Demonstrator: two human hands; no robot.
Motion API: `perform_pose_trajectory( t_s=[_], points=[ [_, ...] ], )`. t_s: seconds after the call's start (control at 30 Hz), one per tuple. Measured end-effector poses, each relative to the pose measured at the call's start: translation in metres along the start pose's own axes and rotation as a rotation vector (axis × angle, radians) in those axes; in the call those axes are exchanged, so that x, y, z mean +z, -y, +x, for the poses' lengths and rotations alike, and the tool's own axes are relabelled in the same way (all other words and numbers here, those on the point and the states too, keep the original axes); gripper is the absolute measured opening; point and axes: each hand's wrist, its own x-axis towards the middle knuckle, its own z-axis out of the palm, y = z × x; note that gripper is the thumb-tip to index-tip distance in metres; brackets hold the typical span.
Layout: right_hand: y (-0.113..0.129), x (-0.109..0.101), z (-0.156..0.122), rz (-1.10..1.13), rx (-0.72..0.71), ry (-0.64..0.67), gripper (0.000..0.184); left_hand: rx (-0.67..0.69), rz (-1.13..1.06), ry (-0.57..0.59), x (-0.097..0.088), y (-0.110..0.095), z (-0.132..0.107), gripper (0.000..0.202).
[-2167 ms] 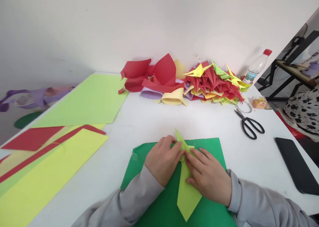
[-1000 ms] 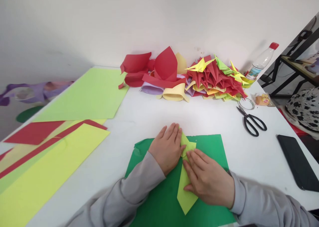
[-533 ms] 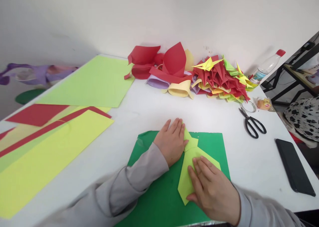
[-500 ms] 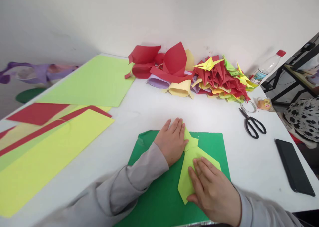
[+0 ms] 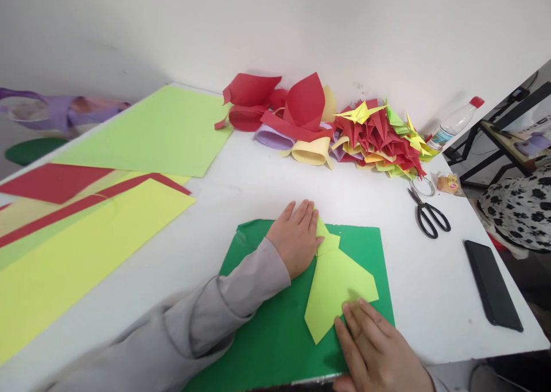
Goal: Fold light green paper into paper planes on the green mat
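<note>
A folded piece of yellow-green paper (image 5: 338, 286) lies on a green board (image 5: 267, 334). It has a narrow upper part and a wide, flared lower part with pointed corners. My left hand (image 5: 295, 238) rests flat over the left side of the narrow part, fingers extended and hiding some of it. My right hand (image 5: 376, 346) is at the lower right edge of the paper, fingers stretched out, the tips touching or just over its edge. Part of the right hand is cut off by the bottom of the view.
Yellow, green and red sheets (image 5: 107, 231) cover the table's left side. Curled red paper (image 5: 303, 102) and a pile of folded paper pieces (image 5: 374, 136) stand along the wall. A bottle (image 5: 451, 125), scissors (image 5: 430, 214) and a black phone-like slab (image 5: 493, 286) are at right.
My right hand has slid down and toward me across the paper, uncovering its wide lower part. The left hand stays on the narrow part. The whole view has shifted slightly.
</note>
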Motion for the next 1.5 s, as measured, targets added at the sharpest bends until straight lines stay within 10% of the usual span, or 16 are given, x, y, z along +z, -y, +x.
perform_pose_trajectory(
  t_s=[0.23,0.5,0.83,1.5],
  points=[
    [-0.03,-0.034,0.038,0.216,0.11,0.071,0.034,-0.012,-0.022,-0.014,-0.002,-0.001,0.0,0.05],
    [-0.058,0.007,0.089,0.02,0.167,0.226,0.022,-0.047,-0.044,-0.054,0.009,0.0,-0.004,0.056],
    [-0.058,0.019,0.101,-0.055,-0.07,0.19,0.017,-0.043,-0.14,-0.053,0.01,0.003,-0.005,0.057],
    [-0.053,0.013,0.096,0.005,0.117,0.113,0.02,-0.025,-0.136,-0.169,0.012,0.005,-0.008,0.053]
  ],
)
